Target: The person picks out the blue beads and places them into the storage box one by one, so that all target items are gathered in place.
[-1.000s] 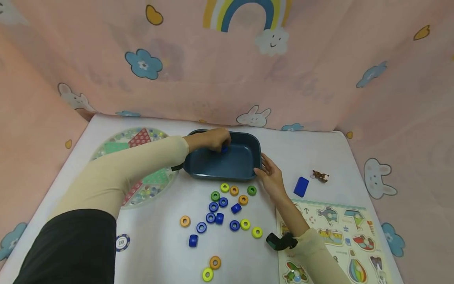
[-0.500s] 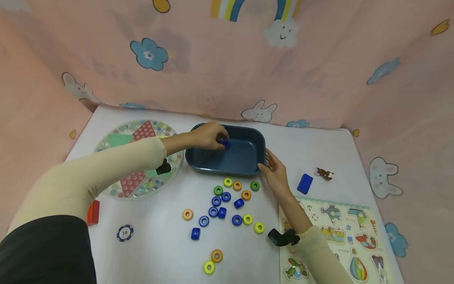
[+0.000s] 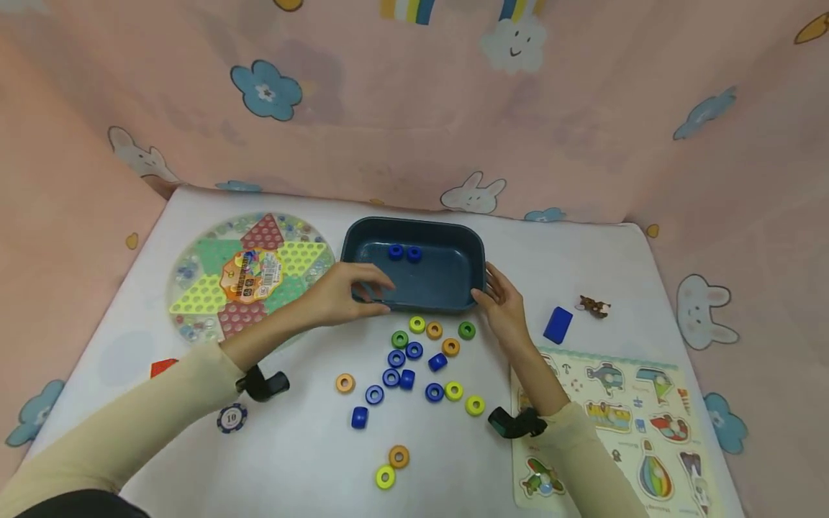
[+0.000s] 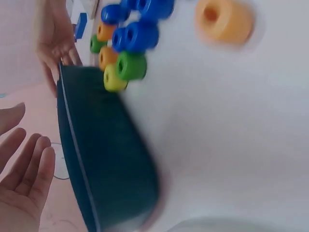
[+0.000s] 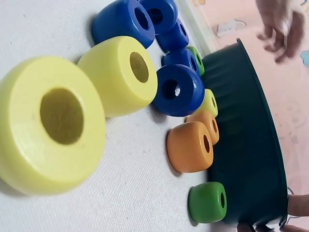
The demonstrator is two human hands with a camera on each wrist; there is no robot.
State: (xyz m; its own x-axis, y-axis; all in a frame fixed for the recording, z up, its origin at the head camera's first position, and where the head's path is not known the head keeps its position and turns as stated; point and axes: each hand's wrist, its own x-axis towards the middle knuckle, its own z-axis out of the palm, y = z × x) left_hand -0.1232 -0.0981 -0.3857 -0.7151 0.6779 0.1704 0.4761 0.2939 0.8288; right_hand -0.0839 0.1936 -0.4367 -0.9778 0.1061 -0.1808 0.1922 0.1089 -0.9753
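A dark blue-green tray [image 3: 414, 296] stands at the back of the table, with two blue beads [image 3: 396, 252] side by side inside it near the far wall. My left hand [image 3: 343, 293] is over the tray's near left corner, holding nothing, thumb and fingers spread apart. At the right end, my right hand [image 3: 504, 309] holds the tray, thumb at the near corner and fingers along the outer side. In front of the tray lie several loose ring-shaped beads: blue [image 3: 391, 378], yellow [image 3: 454, 391], orange [image 3: 345, 383] and green [image 3: 399, 339].
A round Chinese checkers board [image 3: 194, 288] lies at left, near a poker chip [image 3: 232, 418] and a red block [image 3: 162, 367] partly behind the left arm. At right are a blue block [image 3: 558, 325], a small brown animal figure [image 3: 593, 307] and a picture puzzle board [image 3: 609, 381].
My left hand has let go of a blue bead inside the tray, beside another one. It has then drawn back toward the near left corner. The right hand stays on the tray.
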